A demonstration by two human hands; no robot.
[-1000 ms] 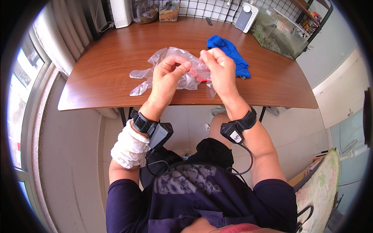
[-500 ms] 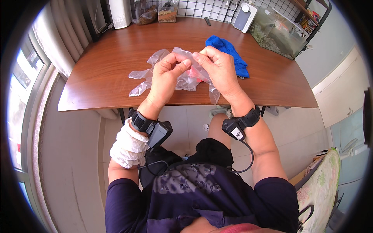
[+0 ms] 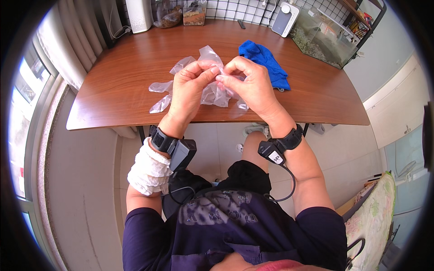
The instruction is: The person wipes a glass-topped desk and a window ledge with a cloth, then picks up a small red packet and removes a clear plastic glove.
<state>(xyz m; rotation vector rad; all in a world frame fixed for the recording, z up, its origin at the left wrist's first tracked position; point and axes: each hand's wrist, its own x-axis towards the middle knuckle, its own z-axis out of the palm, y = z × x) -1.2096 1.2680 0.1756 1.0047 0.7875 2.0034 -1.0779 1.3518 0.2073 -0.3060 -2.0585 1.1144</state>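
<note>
Between my hands is a thin, clear disposable plastic glove (image 3: 209, 54), with part of it sticking up above my fingertips. My left hand (image 3: 189, 83) pinches it between thumb and index finger. From the other side my right hand (image 3: 251, 86) grips it the same way, the two sets of fingertips close together. More clear film with glove-finger shapes (image 3: 161, 86) lies on the table beside my left hand; whether it is a separate glove I cannot tell. Something pinkish shows through the plastic under my fingers, its kind unclear.
A crumpled blue cloth (image 3: 266, 63) lies on the brown wooden table (image 3: 122, 90), just beyond my right hand. Along the back stand a white box-shaped device (image 3: 139, 17), clear containers (image 3: 195, 16), a white-and-grey appliance (image 3: 285, 20) and a glass tank (image 3: 323, 38).
My fingertips have come closer together, and my right hand has moved slightly left and down. The held plastic is bunched more between them, and its hanging right end has swung up.
</note>
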